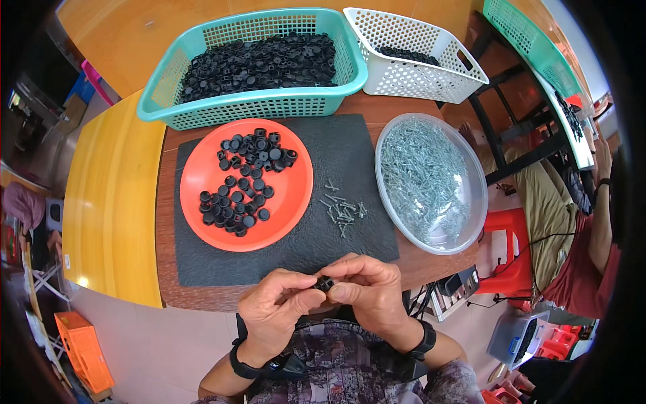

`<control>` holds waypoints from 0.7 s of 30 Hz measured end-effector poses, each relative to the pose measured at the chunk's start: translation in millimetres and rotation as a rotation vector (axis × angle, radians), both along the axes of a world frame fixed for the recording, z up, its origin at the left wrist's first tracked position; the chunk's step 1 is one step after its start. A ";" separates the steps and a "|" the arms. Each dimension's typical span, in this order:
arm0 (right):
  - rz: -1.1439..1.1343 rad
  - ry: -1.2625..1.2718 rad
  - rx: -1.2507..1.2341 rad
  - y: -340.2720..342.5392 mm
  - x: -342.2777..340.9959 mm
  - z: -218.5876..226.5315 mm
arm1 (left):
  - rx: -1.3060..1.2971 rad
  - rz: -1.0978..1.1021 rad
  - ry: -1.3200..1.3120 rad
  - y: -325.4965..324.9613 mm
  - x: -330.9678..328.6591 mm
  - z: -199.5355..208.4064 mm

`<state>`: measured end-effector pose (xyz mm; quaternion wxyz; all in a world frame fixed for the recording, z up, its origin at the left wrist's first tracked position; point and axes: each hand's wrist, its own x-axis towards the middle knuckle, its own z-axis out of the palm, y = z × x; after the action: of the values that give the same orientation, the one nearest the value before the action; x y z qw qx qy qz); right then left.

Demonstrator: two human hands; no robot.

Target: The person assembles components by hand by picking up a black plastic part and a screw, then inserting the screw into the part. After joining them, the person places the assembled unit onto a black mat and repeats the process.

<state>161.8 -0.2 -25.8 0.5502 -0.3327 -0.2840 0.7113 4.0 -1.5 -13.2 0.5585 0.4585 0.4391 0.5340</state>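
Between the fingertips of both hands, just off the table's front edge, is a small black plastic cap (324,283) with an open, ribbed side showing. My left hand (274,308) pinches it from the left with thumb and forefinger. From the other side, my right hand (371,291) grips it the same way. A round orange-red plate (202,161) beyond my left hand carries two loose groups of similar black caps (237,196). Several loose screws (343,210) lie on the dark mat (336,145) beyond my right hand.
A clear round tub (482,202) full of screws stands at the right. Behind are a teal basket (256,104) heaped with black parts and a white basket (420,77) holding more. A yellow board (111,202) adjoins the table's left. Another person (585,269) sits at the right.
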 end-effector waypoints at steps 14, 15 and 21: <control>-0.011 -0.088 0.131 -2.2 3.8 -3.1 | 0.503 -0.031 0.394 12.2 -5.7 -1.1; -0.010 -0.086 0.131 -2.6 3.8 -2.1 | 0.503 -0.030 0.396 12.5 -6.1 -0.2; -0.011 -0.145 0.138 -3.5 7.0 -5.1 | 0.582 -0.093 0.415 18.7 -5.4 2.0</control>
<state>168.8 -3.7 -30.9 0.5536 -0.3462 -0.3695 0.6612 -1.4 17.2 -11.2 0.3274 0.7164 0.3513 0.5061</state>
